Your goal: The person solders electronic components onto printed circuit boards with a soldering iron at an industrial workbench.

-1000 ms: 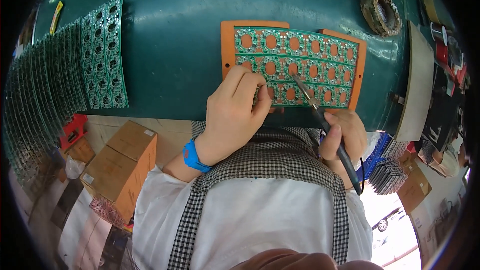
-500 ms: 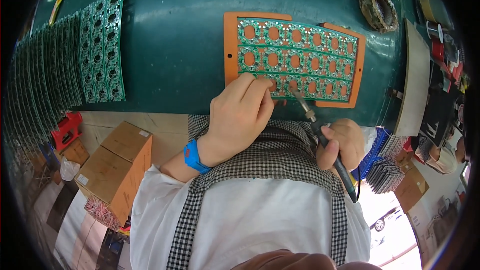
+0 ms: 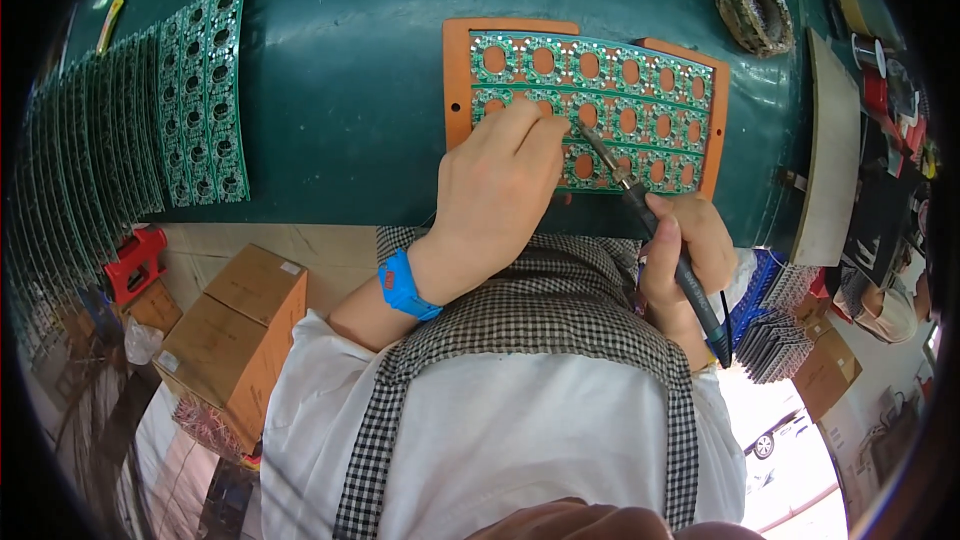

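Note:
A green circuit board panel with rows of round holes lies in an orange frame on the dark green table. My left hand rests on the panel's lower left part, fingertips pinched together on the board. A blue band is around that wrist. My right hand grips a dark soldering iron like a pen. Its metal tip touches the board just right of my left fingertips.
A fanned stack of similar green panels lies at the table's left. A ring-shaped brown holder sits at the back right, beside a pale board. Cardboard boxes and a red object stand on the floor at left.
The soldering iron tip has moved left and up along the board toward my left fingertips. My left hand has shifted slightly further onto the panel.

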`<action>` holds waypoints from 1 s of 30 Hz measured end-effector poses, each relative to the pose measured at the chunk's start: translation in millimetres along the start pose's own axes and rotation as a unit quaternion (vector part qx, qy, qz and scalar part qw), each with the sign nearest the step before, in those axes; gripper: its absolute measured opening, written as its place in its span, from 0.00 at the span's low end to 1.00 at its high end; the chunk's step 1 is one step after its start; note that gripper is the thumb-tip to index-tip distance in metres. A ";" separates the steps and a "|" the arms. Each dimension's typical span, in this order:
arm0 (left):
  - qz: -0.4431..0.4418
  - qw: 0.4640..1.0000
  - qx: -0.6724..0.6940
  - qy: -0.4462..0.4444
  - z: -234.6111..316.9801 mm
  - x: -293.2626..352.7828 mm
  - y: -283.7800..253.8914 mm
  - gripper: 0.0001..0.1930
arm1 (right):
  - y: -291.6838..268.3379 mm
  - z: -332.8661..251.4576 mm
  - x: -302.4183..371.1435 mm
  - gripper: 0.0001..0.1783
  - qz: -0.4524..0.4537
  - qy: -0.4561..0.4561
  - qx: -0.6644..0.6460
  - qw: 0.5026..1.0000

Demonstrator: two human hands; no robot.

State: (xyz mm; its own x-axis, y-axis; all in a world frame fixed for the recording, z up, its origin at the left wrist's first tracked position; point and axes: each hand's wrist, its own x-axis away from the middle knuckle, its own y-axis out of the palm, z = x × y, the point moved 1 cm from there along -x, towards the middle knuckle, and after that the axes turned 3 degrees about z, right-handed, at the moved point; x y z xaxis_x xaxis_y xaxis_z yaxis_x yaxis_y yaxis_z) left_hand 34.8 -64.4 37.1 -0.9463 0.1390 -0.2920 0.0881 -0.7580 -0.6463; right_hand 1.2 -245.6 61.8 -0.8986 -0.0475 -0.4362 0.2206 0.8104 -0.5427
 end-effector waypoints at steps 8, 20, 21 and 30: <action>-0.015 1.000 -0.025 -0.004 2.6 5.2 -9.0 0.09 | -7.5 -0.9 4.7 0.05 0.003 -0.076 0.045 0.996; -0.018 1.000 -0.015 -0.015 1.7 22.8 -10.8 0.08 | 2.7 -8.3 15.4 0.04 -0.009 -0.084 -0.015 0.996; -0.017 0.999 -0.027 -0.014 2.1 23.7 -10.7 0.08 | 3.3 -8.4 15.6 0.04 -0.009 -0.085 -0.015 0.996; -0.045 0.998 0.014 -0.051 -0.7 22.3 -23.1 0.07 | 3.7 -9.6 26.1 0.05 0.012 -0.091 -0.027 0.995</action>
State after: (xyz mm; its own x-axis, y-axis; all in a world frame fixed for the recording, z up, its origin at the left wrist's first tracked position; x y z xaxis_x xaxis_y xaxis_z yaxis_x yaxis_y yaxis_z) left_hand 11.9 -43.3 44.9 -0.9768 0.1426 -0.1601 -0.0056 -0.7636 -0.6456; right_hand -25.1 -238.3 55.3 -0.8083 -0.1289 -0.5745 0.2167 0.8421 -0.4939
